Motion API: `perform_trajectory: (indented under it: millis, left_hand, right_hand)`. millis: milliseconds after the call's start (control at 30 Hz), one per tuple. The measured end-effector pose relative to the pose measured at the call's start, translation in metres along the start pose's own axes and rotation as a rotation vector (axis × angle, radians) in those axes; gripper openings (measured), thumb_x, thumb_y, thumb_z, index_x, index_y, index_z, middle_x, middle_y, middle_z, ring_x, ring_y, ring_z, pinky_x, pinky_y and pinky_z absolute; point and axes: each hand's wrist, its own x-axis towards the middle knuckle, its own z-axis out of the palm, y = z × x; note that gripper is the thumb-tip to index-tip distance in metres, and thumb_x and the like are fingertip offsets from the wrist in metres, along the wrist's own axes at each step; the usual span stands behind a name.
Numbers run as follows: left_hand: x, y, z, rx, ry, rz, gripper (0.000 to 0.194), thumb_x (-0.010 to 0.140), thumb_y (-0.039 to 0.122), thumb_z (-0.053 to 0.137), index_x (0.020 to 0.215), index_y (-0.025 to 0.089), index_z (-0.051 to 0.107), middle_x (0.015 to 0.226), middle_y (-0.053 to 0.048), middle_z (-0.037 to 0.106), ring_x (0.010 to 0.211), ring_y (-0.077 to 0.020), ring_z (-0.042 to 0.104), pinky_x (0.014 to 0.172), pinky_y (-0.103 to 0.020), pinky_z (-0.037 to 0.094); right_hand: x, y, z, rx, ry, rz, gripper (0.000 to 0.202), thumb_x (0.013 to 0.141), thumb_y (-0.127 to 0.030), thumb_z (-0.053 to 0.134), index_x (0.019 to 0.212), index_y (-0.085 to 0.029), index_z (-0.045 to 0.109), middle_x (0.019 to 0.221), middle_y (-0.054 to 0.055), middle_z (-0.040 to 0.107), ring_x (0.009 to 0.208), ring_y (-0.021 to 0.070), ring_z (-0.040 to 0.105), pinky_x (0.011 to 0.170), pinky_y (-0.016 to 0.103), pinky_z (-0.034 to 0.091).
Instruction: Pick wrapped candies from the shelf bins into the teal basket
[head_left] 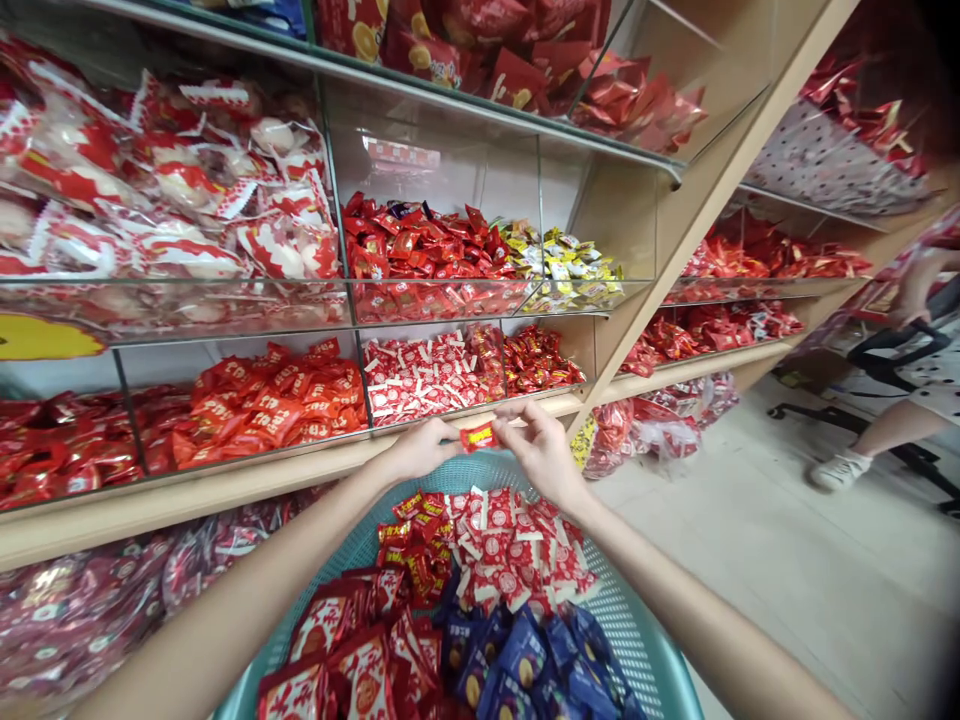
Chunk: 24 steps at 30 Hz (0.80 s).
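Observation:
Between my two hands is a small red wrapped candy (478, 437) with yellow lettering. My left hand (426, 447) pinches its left end, and my right hand (541, 450) pinches the right end. Both hands are above the far rim of a teal plastic basket (652, 640). Inside it, red-and-gold candies (417, 545) lie at the far left and red-and-white packets (510, 545) at the far right. Larger red packets (360, 660) fill the near left, with dark blue packets (529, 660) at the near right.
Glass-fronted shelves ahead hold red-and-white candies (420, 375), red-and-gold candies (540, 360), orange-red packets (277, 400) and yellow-and-white candies (566, 262). A wooden post (660, 280) divides the shelving. Plastic bags (667, 420) sit on the floor (712, 560). Another person's leg (900, 430) shows at right.

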Motion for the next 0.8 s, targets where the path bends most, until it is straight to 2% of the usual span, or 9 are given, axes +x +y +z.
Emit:
perform_trajectory:
  millis: [100, 167, 433, 500, 667, 800]
  left_hand:
    - [0.002, -0.006, 0.000, 0.005, -0.041, 0.036, 0.033, 0.080, 0.036, 0.049, 0.098, 0.017, 0.069, 0.089, -0.001, 0.070, 0.079, -0.0192, 0.060, 0.071, -0.023, 0.044]
    - [0.003, -0.008, -0.002, -0.006, -0.061, 0.049, 0.032, 0.080, 0.035, 0.049, 0.099, 0.018, 0.069, 0.089, 0.001, 0.071, 0.079, -0.0187, 0.060, 0.071, -0.022, 0.044]
    - [-0.003, -0.009, -0.005, 0.050, -0.036, -0.007, 0.034, 0.081, 0.038, 0.048, 0.103, 0.022, 0.067, 0.091, -0.001, 0.071, 0.075, -0.0174, 0.060, 0.069, -0.021, 0.043]
    - [-0.004, -0.011, -0.004, 0.042, -0.023, -0.023, 0.033, 0.080, 0.039, 0.049, 0.102, 0.023, 0.068, 0.092, 0.000, 0.071, 0.077, -0.0180, 0.061, 0.070, -0.021, 0.043]
    - [-0.002, -0.013, -0.003, -0.046, -0.021, -0.024, 0.033, 0.078, 0.038, 0.052, 0.102, 0.021, 0.067, 0.100, 0.000, 0.069, 0.089, -0.0199, 0.060, 0.079, -0.021, 0.042]
    - [-0.002, -0.014, -0.003, -0.052, -0.042, -0.009, 0.034, 0.079, 0.037, 0.051, 0.105, 0.021, 0.066, 0.104, 0.000, 0.067, 0.091, -0.0203, 0.060, 0.080, -0.022, 0.042]
  right_hand:
    - [-0.008, -0.011, 0.009, -0.127, -0.255, -0.032, 0.011, 0.081, -0.026, 0.049, 0.089, -0.019, 0.054, 0.082, 0.001, 0.059, 0.064, 0.0102, 0.053, 0.060, 0.023, 0.044]
    - [-0.014, -0.014, 0.016, -0.223, -0.380, -0.065, 0.010, 0.081, -0.020, 0.048, 0.089, -0.019, 0.054, 0.081, 0.000, 0.059, 0.064, 0.0099, 0.052, 0.062, 0.023, 0.043]
    - [-0.034, -0.003, 0.037, -0.398, -0.722, -0.074, 0.015, 0.077, -0.012, 0.047, 0.086, -0.019, 0.057, 0.075, 0.000, 0.061, 0.065, 0.0117, 0.053, 0.062, 0.022, 0.040]
    - [-0.036, 0.000, 0.038, -0.413, -0.765, -0.077, 0.018, 0.076, -0.011, 0.047, 0.088, -0.019, 0.058, 0.076, 0.001, 0.062, 0.067, 0.0123, 0.054, 0.062, 0.022, 0.040]
    - [-0.035, 0.005, 0.036, -0.427, -0.731, -0.065, 0.018, 0.078, -0.011, 0.046, 0.089, -0.019, 0.057, 0.079, 0.001, 0.063, 0.072, 0.0128, 0.056, 0.067, 0.024, 0.041]
    - [-0.033, 0.009, 0.035, -0.392, -0.754, -0.042, 0.017, 0.077, -0.011, 0.046, 0.089, -0.019, 0.057, 0.077, 0.000, 0.062, 0.068, 0.0116, 0.054, 0.065, 0.023, 0.041]
